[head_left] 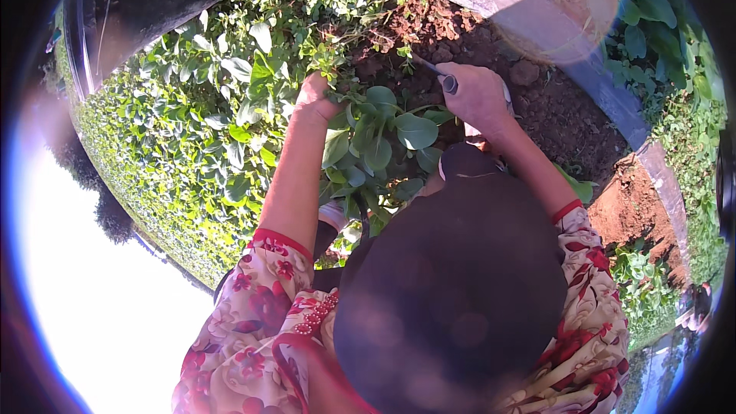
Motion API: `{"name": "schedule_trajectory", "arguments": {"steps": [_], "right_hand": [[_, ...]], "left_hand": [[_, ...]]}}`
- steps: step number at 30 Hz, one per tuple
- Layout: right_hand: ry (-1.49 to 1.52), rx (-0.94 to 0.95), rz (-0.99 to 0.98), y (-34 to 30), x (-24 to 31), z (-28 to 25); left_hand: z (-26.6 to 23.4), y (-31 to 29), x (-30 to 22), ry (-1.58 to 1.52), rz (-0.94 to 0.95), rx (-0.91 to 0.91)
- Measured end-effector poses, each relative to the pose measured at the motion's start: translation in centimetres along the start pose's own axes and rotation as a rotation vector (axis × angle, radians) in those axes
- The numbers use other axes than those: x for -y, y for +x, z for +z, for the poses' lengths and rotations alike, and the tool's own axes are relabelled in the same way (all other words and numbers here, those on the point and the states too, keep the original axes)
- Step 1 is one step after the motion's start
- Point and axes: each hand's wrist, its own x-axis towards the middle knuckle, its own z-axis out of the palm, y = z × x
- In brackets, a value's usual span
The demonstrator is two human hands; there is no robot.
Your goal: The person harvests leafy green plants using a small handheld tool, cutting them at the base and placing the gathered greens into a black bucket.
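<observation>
My left hand [313, 98] reaches into the greenery, closed around a small-leaved green plant [325, 60]; leaves partly hide its fingers. My right hand [477, 98] is closed around the handle of a hand tool [450, 84]. The handle has a dark round end, and a thin, narrow part points up and left toward the soil; the tool's exact kind is unclear. Between my arms grows a broad-leaved leafy green plant [416, 131]. Bare brown soil [529, 107] lies around and beyond my right hand.
Dense low greenery [192, 123] covers the left side. A strip of grey plastic sheeting [606, 96] curves along the bed's far and right edge, with more leafy plants [648, 15] beyond it. A reddish soil mound [632, 207] lies right. A dark cap [452, 291] blocks the lower middle.
</observation>
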Motion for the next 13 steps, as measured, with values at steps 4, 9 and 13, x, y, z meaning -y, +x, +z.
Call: {"name": "schedule_trajectory", "arguments": {"steps": [4, 9, 13], "right_hand": [[-0.018, 0.023, -0.060, 5.5, 2.4, 2.8], [-0.251, -0.014, -0.506, 3.7, 5.1, 2.6], [-0.116, 0.202, -0.389, 2.5, 5.4, 1.0]], "left_hand": [[0.8, -0.4, 0.1, -0.059, -0.011, 0.037], [0.9, -0.9, 0.3, 0.128, 0.149, -0.081], [-0.3, 0.1, 1.3, 0.402, 0.420, 0.009]]}}
